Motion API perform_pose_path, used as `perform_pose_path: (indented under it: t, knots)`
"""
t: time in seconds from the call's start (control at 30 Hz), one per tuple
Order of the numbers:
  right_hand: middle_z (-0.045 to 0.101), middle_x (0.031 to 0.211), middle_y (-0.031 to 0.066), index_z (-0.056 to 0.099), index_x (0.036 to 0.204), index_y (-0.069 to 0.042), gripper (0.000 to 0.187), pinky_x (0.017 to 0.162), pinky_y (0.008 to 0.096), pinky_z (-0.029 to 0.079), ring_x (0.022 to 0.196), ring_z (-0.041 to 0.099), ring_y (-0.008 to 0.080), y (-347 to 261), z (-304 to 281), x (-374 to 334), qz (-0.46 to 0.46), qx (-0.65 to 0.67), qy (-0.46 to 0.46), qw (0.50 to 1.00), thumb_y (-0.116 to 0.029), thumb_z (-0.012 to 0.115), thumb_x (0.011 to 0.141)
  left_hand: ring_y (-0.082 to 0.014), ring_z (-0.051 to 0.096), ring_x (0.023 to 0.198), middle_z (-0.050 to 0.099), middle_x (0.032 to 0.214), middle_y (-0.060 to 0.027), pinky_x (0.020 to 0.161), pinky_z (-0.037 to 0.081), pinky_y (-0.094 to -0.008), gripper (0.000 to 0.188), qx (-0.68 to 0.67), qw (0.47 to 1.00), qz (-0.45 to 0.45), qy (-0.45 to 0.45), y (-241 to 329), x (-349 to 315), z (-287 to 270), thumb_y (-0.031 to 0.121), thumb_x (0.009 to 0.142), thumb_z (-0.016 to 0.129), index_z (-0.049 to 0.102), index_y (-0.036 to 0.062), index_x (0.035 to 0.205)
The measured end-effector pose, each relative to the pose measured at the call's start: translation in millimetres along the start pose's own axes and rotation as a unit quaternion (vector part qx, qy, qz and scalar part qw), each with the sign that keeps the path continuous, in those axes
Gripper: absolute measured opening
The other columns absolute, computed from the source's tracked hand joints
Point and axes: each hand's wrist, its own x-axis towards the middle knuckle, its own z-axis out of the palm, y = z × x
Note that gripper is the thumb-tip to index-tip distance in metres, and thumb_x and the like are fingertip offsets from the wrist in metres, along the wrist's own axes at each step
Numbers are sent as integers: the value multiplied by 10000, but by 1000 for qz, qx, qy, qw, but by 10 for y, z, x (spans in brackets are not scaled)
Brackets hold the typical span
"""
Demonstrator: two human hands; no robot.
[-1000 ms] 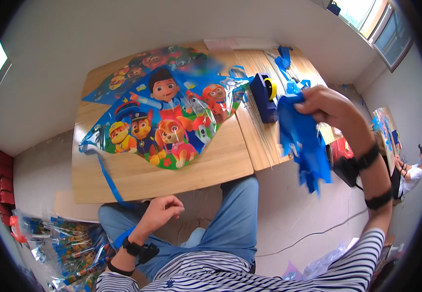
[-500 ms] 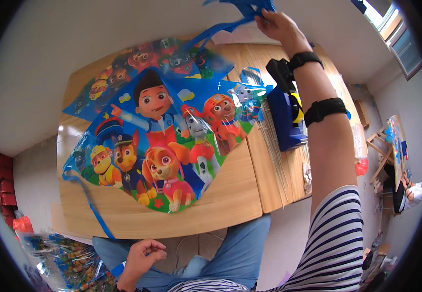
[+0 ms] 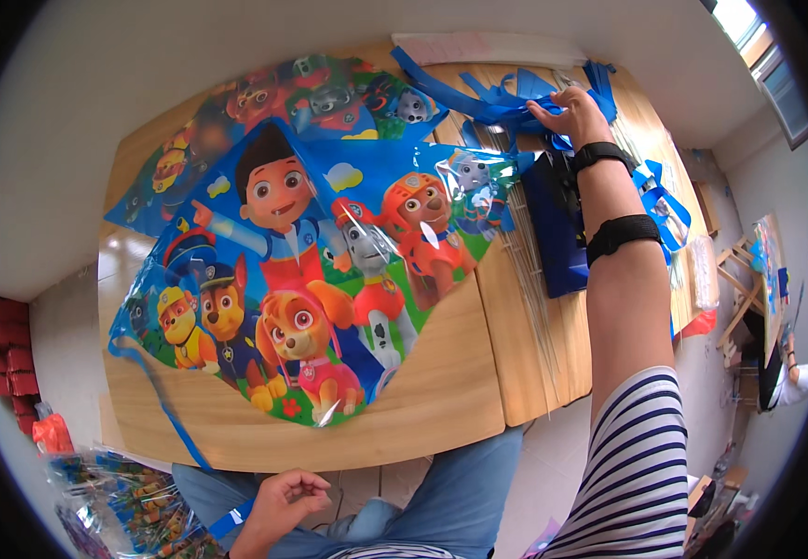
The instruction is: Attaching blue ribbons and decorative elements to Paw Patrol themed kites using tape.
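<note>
The fingers (image 3: 543, 113) of the right hand (image 3: 576, 119) reach between 1 and 2 o'clock, bent over a bundle of blue strips (image 3: 492, 113); I cannot tell whether they pinch a strip or merely rest on it. The left hand (image 3: 283, 503), at 7 o'clock above the lap, has its fingers loosely curled with a gap to the thumb and nothing visible between them.

A second ago the bundle hung from the right hand toward 2 o'clock; half a second ago it was lifted toward 12. Now it lies along the far part of the bench (image 3: 450, 410) at 1 o'clock, which I judge to mean the strips have been laid out there rather than carried.

Counted: two printed sheets can be made out, the front sheet (image 3: 320, 279) near the centre, overlapping the rear sheet (image 3: 273, 93) at 11 o'clock. One narrow blue strip (image 3: 173, 415) runs from the front sheet's left corner to the bench edge at 8 o'clock. One dark blue holder (image 3: 553, 233) stands between 2 and 3 o'clock. The bundled strips are too tangled to count.
</note>
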Motion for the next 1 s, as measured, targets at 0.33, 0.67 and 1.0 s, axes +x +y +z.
perform_pose_path:
  t: [0.33, 0.67, 1.0]
  knots:
    - [622, 738, 104, 596, 757, 9, 149, 583, 279, 569, 628, 664, 201, 1059, -540, -1254, 394, 661, 188, -611, -105, 692, 774, -95, 615, 676, 639, 731, -26, 643, 499, -238, 76, 120, 968, 131, 176, 118, -283, -91, 37, 892, 619, 654, -25, 920]
    - [615, 533, 86, 663, 671, 22, 247, 479, 306, 470, 500, 631, 151, 1543, -2407, -1808, 364, 823, 201, -388, -182, 759, 770, -214, 533, 624, 527, 669, -129, 584, 420, -334, 160, 276, 845, 245, 386, 35, -318, -775, 136, 915, 587, 575, -9, 849]
    - [606, 1107, 151, 708, 941, -81, 190, 902, 462, 429, 1126, 512, 353, 1305, -1881, -1639, 617, 782, 67, 55, -118, 613, 781, -261, 607, 815, 612, 866, -144, 766, 491, -380, 270, 411, 622, 233, 624, -1512, -886, -1947, 95, 844, 674, 584, -67, 1040]
